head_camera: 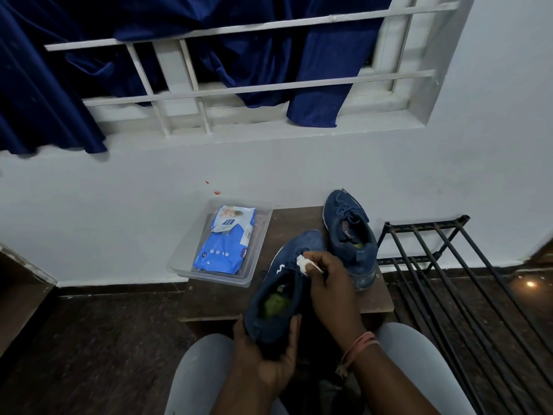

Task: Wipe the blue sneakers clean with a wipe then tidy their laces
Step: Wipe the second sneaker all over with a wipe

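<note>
Right hand (326,283) pinches a balled white wipe (303,262), pressed to the near sneaker (284,283) by the laces. Left hand (266,351) cups that shoe's heel from below, fingers curled round it. Shoe looks light, soft-walled; heel grip probably steadiest. Second sneaker (350,235) just beyond the right hand, wipes pack (224,238) in a clear tray (179,259) beyond the left.
</note>
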